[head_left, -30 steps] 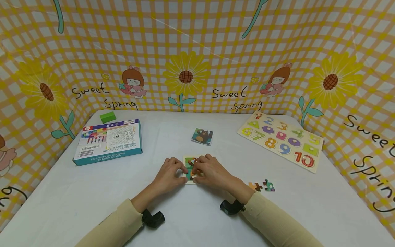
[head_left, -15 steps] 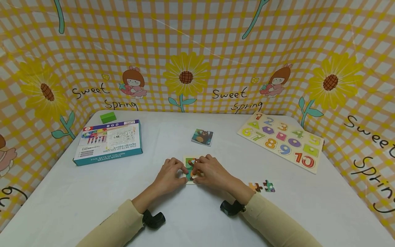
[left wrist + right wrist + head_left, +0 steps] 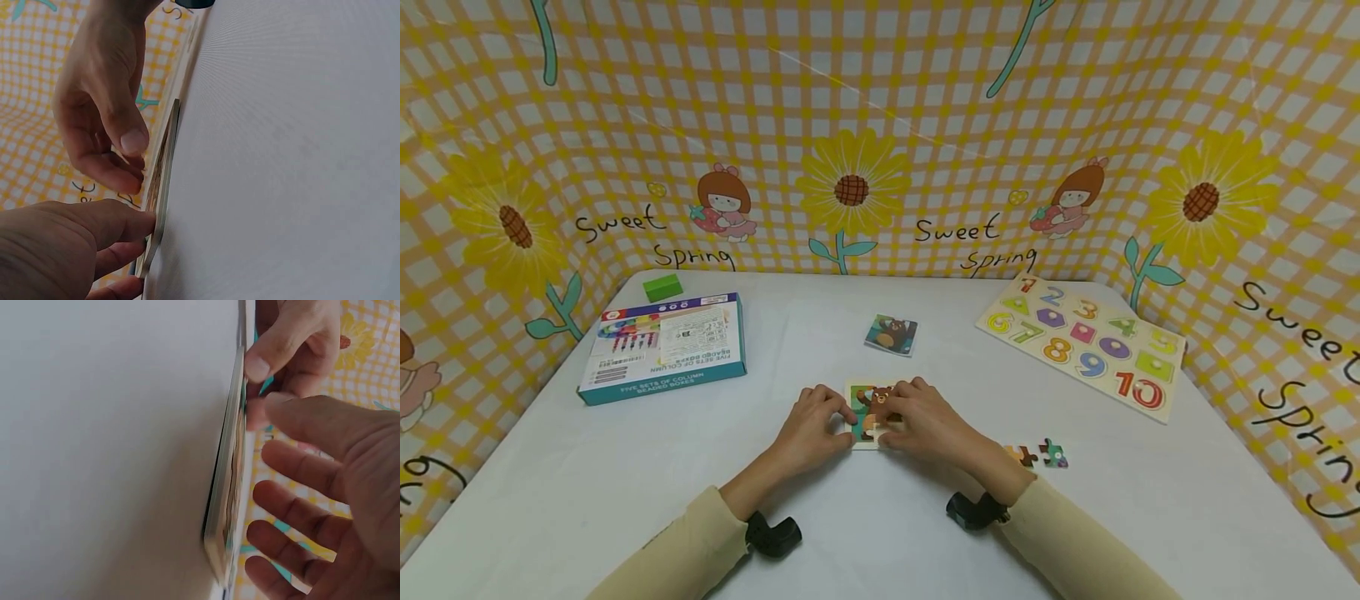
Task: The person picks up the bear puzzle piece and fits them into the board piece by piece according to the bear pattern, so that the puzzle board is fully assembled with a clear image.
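Observation:
A small framed bear puzzle [image 3: 861,404] lies flat at the middle of the white table, its right part hidden behind my right hand. My left hand [image 3: 811,425] grips the puzzle's left edge; thumb and fingers [image 3: 134,225] touch the board in the left wrist view. Just over the puzzle's right side hovers my right hand [image 3: 925,421], its fingers [image 3: 300,503] spread and loosely bent with nothing between them. To the right of that hand lie loose jigsaw pieces, one orange and brown [image 3: 1022,455] and one green [image 3: 1054,452].
Behind the puzzle lies a square bear picture card [image 3: 891,335]. A beaded-boxes carton [image 3: 662,350] is at the left, with a green block [image 3: 662,287] behind it. At the far right rests a wooden number board [image 3: 1086,342]. A checked cloth [image 3: 917,108] rises behind the table.
My right hand has shifted slightly right, off the puzzle, so more of the bear's head and body shows. The left hand stays at the left edge.

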### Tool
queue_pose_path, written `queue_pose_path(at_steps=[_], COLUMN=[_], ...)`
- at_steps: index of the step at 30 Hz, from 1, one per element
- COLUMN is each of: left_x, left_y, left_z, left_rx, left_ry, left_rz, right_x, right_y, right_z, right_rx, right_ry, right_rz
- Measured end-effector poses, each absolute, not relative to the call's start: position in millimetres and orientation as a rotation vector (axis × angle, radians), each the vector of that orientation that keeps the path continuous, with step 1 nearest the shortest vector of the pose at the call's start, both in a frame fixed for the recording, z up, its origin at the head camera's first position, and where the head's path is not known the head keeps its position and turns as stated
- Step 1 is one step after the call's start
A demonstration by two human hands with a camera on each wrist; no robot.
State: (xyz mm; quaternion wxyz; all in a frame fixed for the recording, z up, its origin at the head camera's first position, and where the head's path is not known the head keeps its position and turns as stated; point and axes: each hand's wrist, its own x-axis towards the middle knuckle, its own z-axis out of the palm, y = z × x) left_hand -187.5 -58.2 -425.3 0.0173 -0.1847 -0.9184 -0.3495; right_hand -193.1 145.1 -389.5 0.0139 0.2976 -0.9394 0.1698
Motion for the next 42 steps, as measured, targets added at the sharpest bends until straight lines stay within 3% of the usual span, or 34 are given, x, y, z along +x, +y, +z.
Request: queue_pose_path(at_steps=[23,42], left_x=[-188.3,-188.2], left_y=[-57.9,-57.5], left_z=[-427.0,-425.9], left_rx=[-0.558,-0.558], left_ry=[-2.856,-2.861], left_rz=[-1.097,-1.098], right_x=[-160.3,-143.5], right_y=[243.5,297.9], right_z=[-382.0,-385.9], right_rx=[0.646,0.605], right_ry=[-2.955,-2.968], right_rz=[0.508,0.453])
